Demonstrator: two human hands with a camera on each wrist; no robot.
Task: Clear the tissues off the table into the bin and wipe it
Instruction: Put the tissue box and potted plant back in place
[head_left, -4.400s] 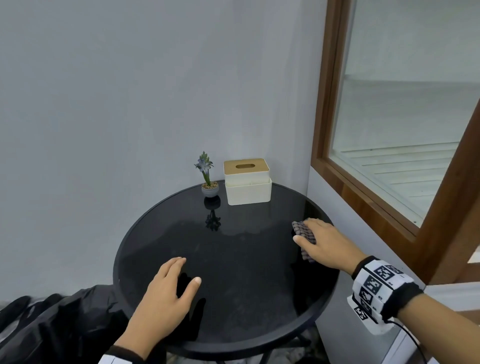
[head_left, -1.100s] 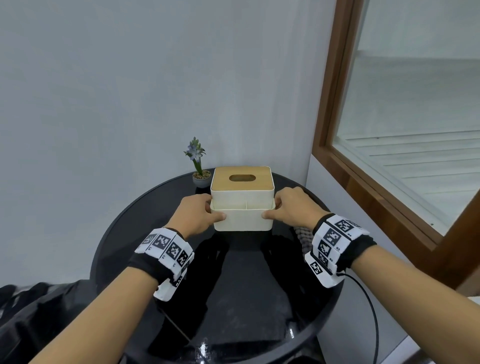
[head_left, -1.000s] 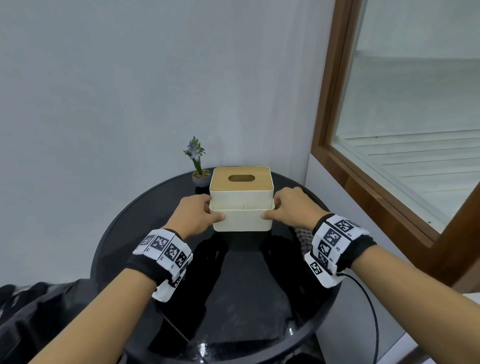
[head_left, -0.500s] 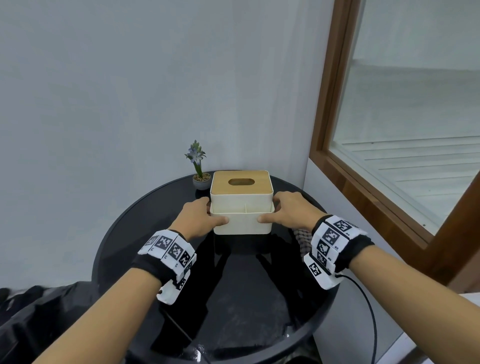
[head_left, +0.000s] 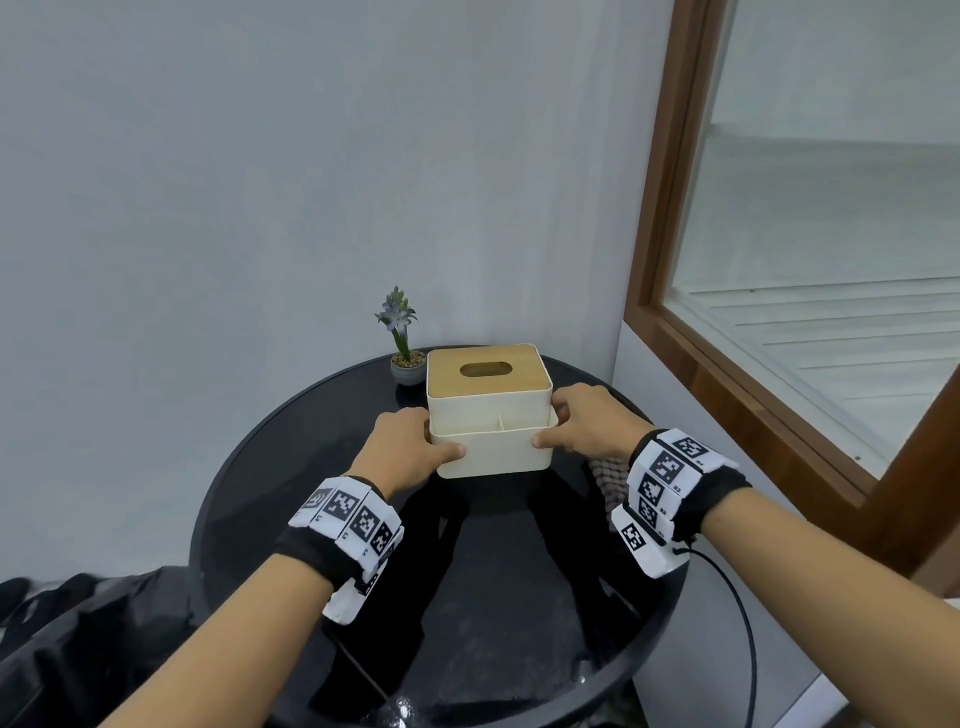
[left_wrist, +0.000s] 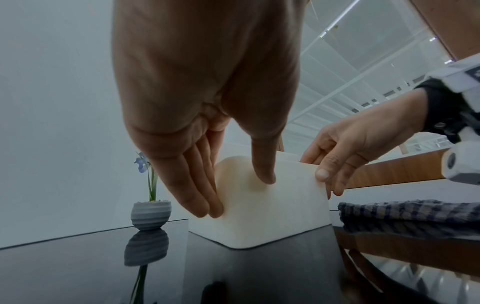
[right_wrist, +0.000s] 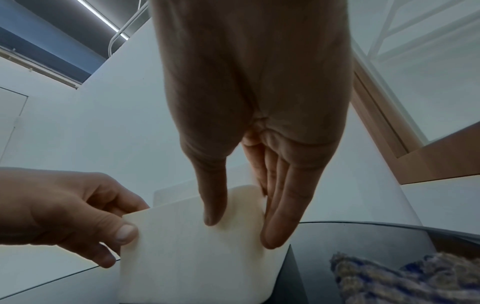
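Note:
A cream tissue box (head_left: 493, 457) with a wooden lid stands on the round black table (head_left: 218, 509), toward the back. My left hand (head_left: 405, 447) grips its left side, with the thumb on the front face. My right hand (head_left: 587, 426) grips the right side the same way. In the left wrist view the box (left_wrist: 272, 216) rests on the tabletop, pinched between the thumb and fingers of my left hand (left_wrist: 236, 195). The right wrist view shows my right hand (right_wrist: 244, 230) pinching the box's (right_wrist: 194, 257) corner. A checked cloth (head_left: 610, 478) lies on the table under my right wrist. No loose tissues are in view.
A small potted plant (head_left: 402, 343) stands just left of the box, near the wall. A black bin bag (head_left: 78, 639) sits low at the table's left. The wall and a wood-framed window (head_left: 660, 260) close in the back and right.
4.4 s ago my right hand pressed the cloth and my left lay flat on the table. Both now hold the box, and the cloth lies loose. Over the last second almost nothing moved.

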